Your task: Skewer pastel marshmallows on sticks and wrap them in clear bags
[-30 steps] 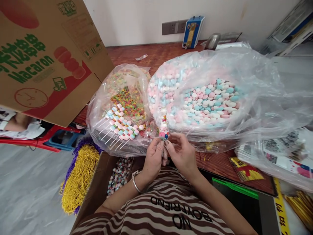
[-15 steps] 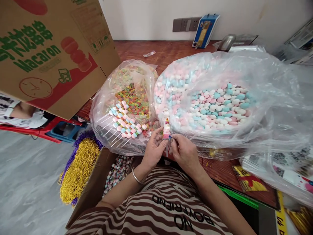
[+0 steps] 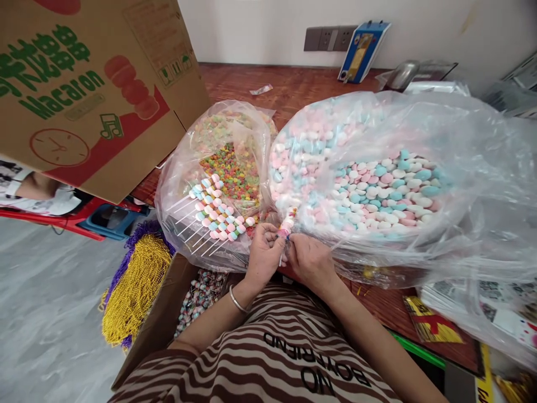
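A wrapped candy skewer stands up between my two hands, its pink and white pieces inside a clear printed wrapper. My left hand is closed around the wrapper's lower end. From the other side, my right hand pinches the same lower end, where a small blue bit shows; whether that is a tie cannot be made out. Just left of my hands, several unwrapped candy skewers with white sticks lie on a clear bag of small multicoloured candies. Right of them spreads a large bag of pink, white and blue candies.
A big cardboard box stands at the left, partly hiding a person's arm. Below, an open carton holds wrapped candies beside gold bead strings. A blue device sits by the wall, and a yellow packet lies right.
The wrapped skewer has tilted to the right at its top. My right hand has closed in nearer to my left at the wrapper's lower end. The view has shifted slightly.
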Motion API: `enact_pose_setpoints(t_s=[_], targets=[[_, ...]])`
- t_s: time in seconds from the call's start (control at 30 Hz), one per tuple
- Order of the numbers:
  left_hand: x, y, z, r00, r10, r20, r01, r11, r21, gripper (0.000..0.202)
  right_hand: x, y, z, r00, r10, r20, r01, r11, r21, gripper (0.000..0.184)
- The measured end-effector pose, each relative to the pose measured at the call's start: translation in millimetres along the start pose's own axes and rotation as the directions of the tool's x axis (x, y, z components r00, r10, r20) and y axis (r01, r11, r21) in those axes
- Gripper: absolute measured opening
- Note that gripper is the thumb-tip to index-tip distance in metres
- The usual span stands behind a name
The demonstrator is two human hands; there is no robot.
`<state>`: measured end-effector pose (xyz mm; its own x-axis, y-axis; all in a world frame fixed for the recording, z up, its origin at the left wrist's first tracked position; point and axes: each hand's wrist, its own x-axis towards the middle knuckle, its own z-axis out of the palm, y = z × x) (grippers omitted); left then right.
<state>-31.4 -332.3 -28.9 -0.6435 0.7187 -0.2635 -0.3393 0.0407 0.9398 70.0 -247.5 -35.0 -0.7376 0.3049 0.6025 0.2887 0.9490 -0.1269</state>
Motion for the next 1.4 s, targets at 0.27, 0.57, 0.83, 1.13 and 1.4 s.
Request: enact_pose_setpoints(t_s=[0.27,0.57,0.83,1.13,1.4], targets=[[7.2,-6.4,3.4,0.989,0.14,-0.052,-0.133,0.984,0.116,0.031,-5.0,-4.0,3.3,0.963,0.257,0.081,-0.264,0.839,0.477,0.017],[6.3,-2.5,4.5,0.977,0.212,0.027,-0.212,0.946,0.245,0.013,-13.5,-20.5,-9.4,0.61,0.402,0.683,-0.742,-0.012,0.67,0.035],[2.1,0.7,13.3,0.966,0.244,0.083,-0.258,0.901,0.349,0.011,-21.7,-27.3,-7.5,0.523,0.454,0.721,-0.741,-0.176,0.648,0.043],[0.7,2.8,29.4,0.986,-0.123,0.11,0.13,0.99,-0.056,0.035,-35.7,-26.1,-9.5,0.469,0.531,0.706,-0.667,-0.312,0.677,0.04],[-0.4,-11.6,44.0,0.983,-0.14,0.119,0.165,0.958,-0.233,0.037,-27.0,-8.2,-23.2,0.511,0.624,0.591,-0.704,-0.09,0.704,0.028]])
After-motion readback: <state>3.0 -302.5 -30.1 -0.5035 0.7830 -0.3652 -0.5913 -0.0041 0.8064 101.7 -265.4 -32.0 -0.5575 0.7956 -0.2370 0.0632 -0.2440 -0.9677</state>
